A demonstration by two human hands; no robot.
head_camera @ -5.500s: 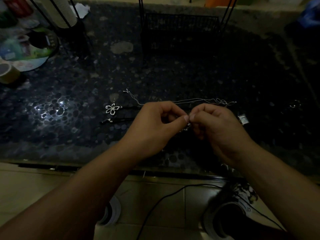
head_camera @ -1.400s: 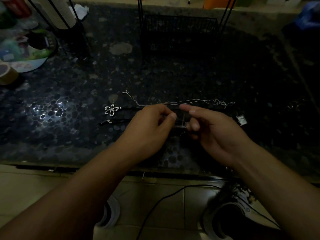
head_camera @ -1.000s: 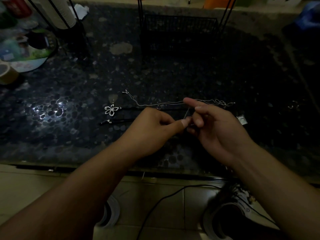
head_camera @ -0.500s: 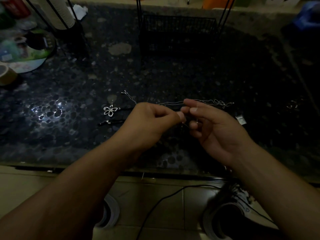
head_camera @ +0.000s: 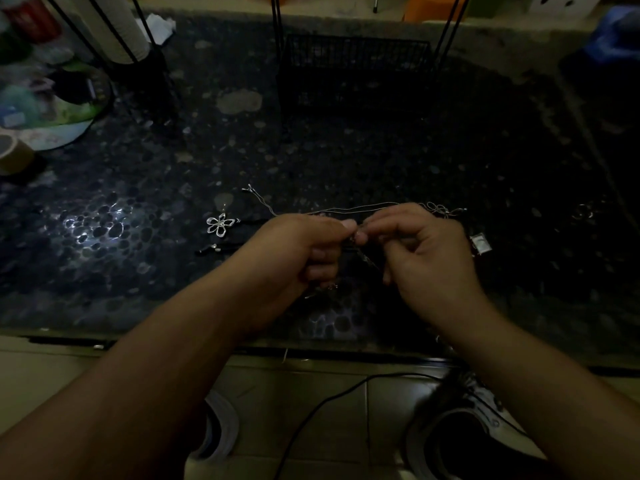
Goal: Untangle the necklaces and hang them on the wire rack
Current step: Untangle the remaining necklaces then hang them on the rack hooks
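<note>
Thin silver necklace chains (head_camera: pixel 349 207) lie tangled across the dark pebble-patterned table. A flower pendant (head_camera: pixel 219 225) on a dark cord lies to the left of my hands. My left hand (head_camera: pixel 301 251) and my right hand (head_camera: pixel 426 251) meet fingertip to fingertip above the table's near half, both pinching a stretch of chain at the tangle, with a short chain end hanging between them. The black wire rack (head_camera: pixel 356 64) stands at the back centre, its uprights running out of the top of the frame.
A small square pendant (head_camera: pixel 480 244) lies right of my right hand, and a small ring (head_camera: pixel 581 211) lies farther right. A roll of tape (head_camera: pixel 14 155), a round tray (head_camera: pixel 52 102) and a second black stand (head_camera: pixel 145 60) crowd the back left. Shoes and a black cable are on the floor below.
My right hand's fingers, spread apart a second ago, have curled in and now pinch the chain against my left fingertips. Both hands stay over the same spot.
</note>
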